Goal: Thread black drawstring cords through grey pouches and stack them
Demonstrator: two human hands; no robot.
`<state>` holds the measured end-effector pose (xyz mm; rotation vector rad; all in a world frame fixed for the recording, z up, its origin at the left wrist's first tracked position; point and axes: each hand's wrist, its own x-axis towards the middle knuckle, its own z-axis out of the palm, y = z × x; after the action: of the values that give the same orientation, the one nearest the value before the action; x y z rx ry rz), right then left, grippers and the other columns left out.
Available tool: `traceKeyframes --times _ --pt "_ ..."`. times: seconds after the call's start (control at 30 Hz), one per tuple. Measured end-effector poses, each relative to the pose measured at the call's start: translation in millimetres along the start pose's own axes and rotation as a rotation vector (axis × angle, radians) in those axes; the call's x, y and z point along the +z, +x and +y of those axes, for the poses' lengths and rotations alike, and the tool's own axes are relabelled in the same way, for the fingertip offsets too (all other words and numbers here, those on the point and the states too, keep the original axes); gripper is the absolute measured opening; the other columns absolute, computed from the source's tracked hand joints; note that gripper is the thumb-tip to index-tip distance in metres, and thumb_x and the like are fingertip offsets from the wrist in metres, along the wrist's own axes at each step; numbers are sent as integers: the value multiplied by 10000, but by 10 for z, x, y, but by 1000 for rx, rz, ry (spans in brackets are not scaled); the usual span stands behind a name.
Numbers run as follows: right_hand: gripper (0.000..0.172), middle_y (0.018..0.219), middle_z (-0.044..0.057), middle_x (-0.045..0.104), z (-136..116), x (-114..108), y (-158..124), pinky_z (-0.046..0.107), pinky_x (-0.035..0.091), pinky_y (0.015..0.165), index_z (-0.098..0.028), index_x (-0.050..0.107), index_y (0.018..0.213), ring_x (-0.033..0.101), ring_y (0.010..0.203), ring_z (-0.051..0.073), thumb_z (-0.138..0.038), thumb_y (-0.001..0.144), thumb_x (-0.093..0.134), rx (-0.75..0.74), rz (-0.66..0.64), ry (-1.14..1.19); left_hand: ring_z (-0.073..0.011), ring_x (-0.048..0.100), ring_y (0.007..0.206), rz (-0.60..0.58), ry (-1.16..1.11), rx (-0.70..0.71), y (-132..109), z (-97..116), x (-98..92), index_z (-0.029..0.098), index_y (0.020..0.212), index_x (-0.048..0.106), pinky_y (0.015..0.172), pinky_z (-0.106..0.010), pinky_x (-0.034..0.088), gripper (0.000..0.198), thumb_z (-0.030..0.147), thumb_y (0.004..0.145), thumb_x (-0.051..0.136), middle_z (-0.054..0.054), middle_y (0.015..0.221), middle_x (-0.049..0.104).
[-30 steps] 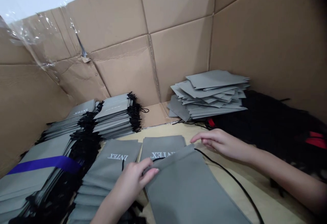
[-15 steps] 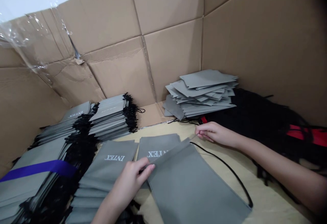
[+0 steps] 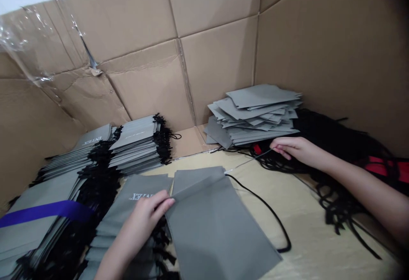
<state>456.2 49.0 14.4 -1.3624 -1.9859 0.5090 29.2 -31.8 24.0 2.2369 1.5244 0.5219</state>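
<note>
**Pouch pinned at one corner, rod drawn out at the other**

Nearest the camera, a grey pouch (image 3: 217, 224) lies flat on the pale table (image 3: 319, 220), its far edge angled away to the right. The left hand (image 3: 145, 212) rests at the pouch's far-left corner with its fingers laid together on the fabric edge. Whether the thumb is tucked underneath I cannot tell. It looks placed there to keep the pouch from sliding towards the pull from the other side. Under that hand lies a row of printed pouches (image 3: 142, 195), overlapped like tiles, with black cord ends beside them.

From the pouch's far-right corner a black cord (image 3: 268, 207) curves back across the table. From the same corner a thin pale rod (image 3: 247, 162) runs out to the right hand (image 3: 295, 149), whose fingertips are pinched shut on its far end. The hands are well apart, so the rod lies stretched in line with the pouch's far edge.

To the left are bundled stacks, one crossed by a purple band (image 3: 44, 210). Farther off stand two tidy stacks with black fringes (image 3: 137, 144). A heap of loose black cords (image 3: 335, 152), with something red (image 3: 383, 167) in it, lies just beside the right hand and could snag the rod. Beyond it is a loose pile of plain grey pouches (image 3: 255, 114). Cardboard walls (image 3: 217, 58) close off the back and sides.
</note>
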Motion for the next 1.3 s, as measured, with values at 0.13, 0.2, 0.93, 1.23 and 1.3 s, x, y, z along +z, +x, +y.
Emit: traceKeyframes --times 0.13,0.2,0.93,1.23,1.3 --pt "291 520 -26 416 37 -13 -17 266 330 575 -193 499 638 406 523 126 -362 834 367 -11 5 -10 -123 424 608 -6 21 -7 -8 -88 -88 189 628 452 589 -201 317 347 422 869 363 37 613 430" --pt "279 523 -26 418 48 -13 -22 268 331 582 -194 490 635 405 528 127 -351 832 370 -9 18 -21 -125 437 619 -9 20 -9 -10 -129 -127 188 630 456 594 -197 327 357 439 865 361 35 624 442" --pt "342 1095 109 580 -544 315 -80 375 397 756 -210 611 1052 576 830 256 -394 861 396 -66 178 -530 -157 499 660 30 41 5 -8 -171 -101 202 685 468 632 -223 350 331 417 872 300 30 644 514" --pt "280 1030 58 627 -1029 1271 21 338 386 878 -246 607 1066 513 1011 224 -390 854 495 -322 -148 -183 -145 487 632 2 27 12 7 -208 5 205 722 470 613 -203 358 319 399 885 277 34 626 495" --pt "244 993 58 640 -953 1308 39 337 392 844 -239 625 1016 532 968 227 -364 818 556 -275 -126 -151 -149 503 643 -8 30 13 6 -203 7 209 737 482 627 -206 363 317 403 886 281 32 633 509"
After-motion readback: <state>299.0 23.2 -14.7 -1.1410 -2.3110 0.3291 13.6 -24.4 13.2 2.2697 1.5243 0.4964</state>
